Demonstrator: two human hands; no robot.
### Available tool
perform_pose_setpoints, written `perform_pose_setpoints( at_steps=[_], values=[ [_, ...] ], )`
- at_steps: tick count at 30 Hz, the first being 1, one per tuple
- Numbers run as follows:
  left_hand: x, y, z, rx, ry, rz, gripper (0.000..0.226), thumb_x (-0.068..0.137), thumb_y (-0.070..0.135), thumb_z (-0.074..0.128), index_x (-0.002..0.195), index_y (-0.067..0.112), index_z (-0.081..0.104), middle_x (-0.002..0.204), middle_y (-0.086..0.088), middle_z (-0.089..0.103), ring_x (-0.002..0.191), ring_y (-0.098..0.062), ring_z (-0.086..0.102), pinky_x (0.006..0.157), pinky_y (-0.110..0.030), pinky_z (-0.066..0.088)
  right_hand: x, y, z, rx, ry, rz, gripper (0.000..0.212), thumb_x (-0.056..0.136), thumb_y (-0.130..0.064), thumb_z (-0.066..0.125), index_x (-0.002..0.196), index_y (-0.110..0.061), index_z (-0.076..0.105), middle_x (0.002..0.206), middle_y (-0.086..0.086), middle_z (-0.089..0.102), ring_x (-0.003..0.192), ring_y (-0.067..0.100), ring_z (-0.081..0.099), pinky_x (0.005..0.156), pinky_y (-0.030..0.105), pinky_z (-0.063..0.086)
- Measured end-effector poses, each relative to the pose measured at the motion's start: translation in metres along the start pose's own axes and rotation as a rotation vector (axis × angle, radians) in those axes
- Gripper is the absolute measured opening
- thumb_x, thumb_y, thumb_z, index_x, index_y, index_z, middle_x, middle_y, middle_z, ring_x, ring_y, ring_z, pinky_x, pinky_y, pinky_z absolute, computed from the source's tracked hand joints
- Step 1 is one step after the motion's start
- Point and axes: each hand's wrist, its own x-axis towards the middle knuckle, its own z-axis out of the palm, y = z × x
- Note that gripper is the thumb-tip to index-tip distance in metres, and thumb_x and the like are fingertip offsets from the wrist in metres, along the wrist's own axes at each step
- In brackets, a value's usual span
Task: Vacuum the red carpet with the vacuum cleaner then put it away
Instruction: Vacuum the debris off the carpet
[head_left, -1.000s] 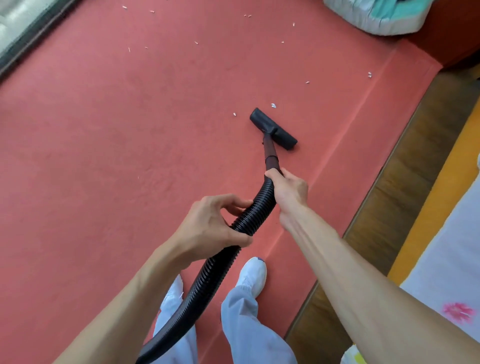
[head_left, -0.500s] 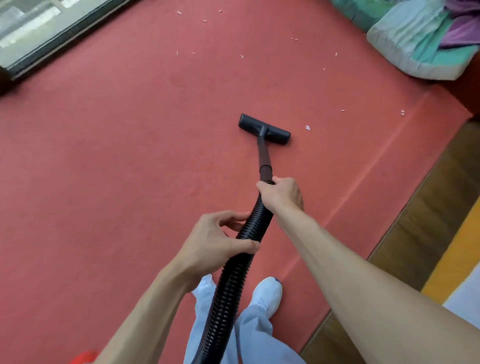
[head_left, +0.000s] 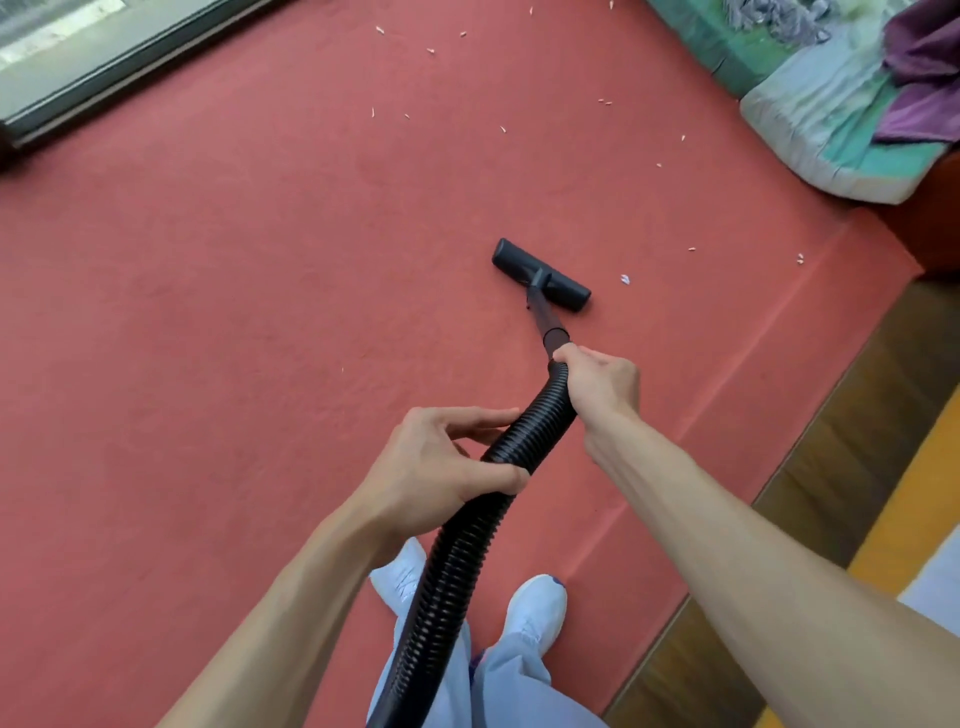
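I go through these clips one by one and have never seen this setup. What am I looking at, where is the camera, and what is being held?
No robot here: a person wears a camera on the head, looking down at their own arms. The left hand and right hand both grip a ribbed black hose, the right nearer its rigid tube. The tube ends in a flat nozzle resting on the red carpet. Small white scraps lie scattered there, mostly beyond the nozzle. Bedding lies top right.
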Motion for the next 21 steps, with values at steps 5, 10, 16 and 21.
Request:
perform_pose_setpoints(
  at_steps=[5, 10, 16, 21],
  values=[
    [-0.004, 0.028, -0.006, 0.102, -0.094, 0.035, 0.049, 0.073, 0.007, 0.082, 0.11, 0.039, 0.075, 0.075, 0.016, 0.073, 0.058, -0.007, 0.061, 0.059, -0.023, 0.051, -0.007, -0.007, -0.023, 0.096, 0.065, 0.084, 0.018, 0.074, -0.028, 0.069, 0.085, -0.014, 0.076, 0.074, -0.003, 0.063, 0.068, 0.019, 0.056, 0.062, 0.026, 0.045],
    [0.015, 0.039, 0.015, 0.183, -0.101, 0.036, 0.052, 0.072, 0.006, 0.081, 0.112, 0.038, 0.074, 0.069, 0.021, 0.071, 0.05, -0.003, 0.06, 0.052, -0.012, 0.045, 0.017, -0.004, -0.039, 0.073, 0.088, 0.119, 0.022, 0.072, -0.025, 0.07, 0.057, -0.012, 0.062, 0.062, 0.001, 0.056, 0.064, 0.024, 0.053, 0.063, 0.034, 0.045],
    [0.052, 0.036, 0.056, 0.207, -0.065, 0.022, 0.055, 0.071, 0.004, 0.079, 0.115, 0.035, 0.073, 0.077, 0.023, 0.073, 0.052, -0.006, 0.064, 0.054, -0.013, 0.047, 0.063, 0.005, -0.054, 0.01, 0.079, 0.07, 0.024, 0.071, -0.028, 0.066, 0.054, -0.014, 0.056, 0.052, -0.004, 0.047, 0.059, 0.022, 0.044, 0.061, 0.033, 0.038],
    [0.091, 0.054, 0.087, 0.228, -0.006, -0.001, 0.055, 0.071, 0.002, 0.079, 0.115, 0.035, 0.074, 0.067, 0.025, 0.07, 0.048, -0.004, 0.061, 0.049, -0.011, 0.042, 0.11, -0.006, -0.072, 0.049, 0.09, 0.041, 0.024, 0.075, -0.028, 0.068, 0.073, -0.004, 0.069, 0.059, -0.004, 0.05, 0.063, 0.02, 0.046, 0.062, 0.031, 0.038]
  ],
)
